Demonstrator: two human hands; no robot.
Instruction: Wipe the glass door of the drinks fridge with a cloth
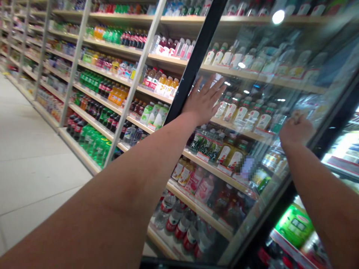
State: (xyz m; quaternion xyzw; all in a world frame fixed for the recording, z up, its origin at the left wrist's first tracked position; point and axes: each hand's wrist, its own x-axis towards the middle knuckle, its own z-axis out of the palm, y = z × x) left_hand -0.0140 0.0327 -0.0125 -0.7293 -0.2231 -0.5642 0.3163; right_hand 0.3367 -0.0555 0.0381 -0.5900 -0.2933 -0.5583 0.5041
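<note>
My left hand (pixel 206 97) lies against a glass door (pixel 260 86) close to its black frame (pixel 196 63), with fingers spread and nothing held. A small pale patch shows on the glass just behind its fingertips. Farther right, my right hand (pixel 297 129) is closed in a fist at the glass, near the door's other edge. Blur hides what its fingers hold, if anything. Through the pane, bottles (pixel 246 112) on wooden shelves are visible, partly covered by reflections.
Long shelves (pixel 112 89) of bottled drinks run away to the left beside a pale tiled floor (pixel 36 160). Beyond the door's right edge, a lit cooler shelf (pixel 291 250) carries green packs (pixel 294 224) and dark bottles. Several red-labelled bottles (pixel 185 228) stand low behind the glass.
</note>
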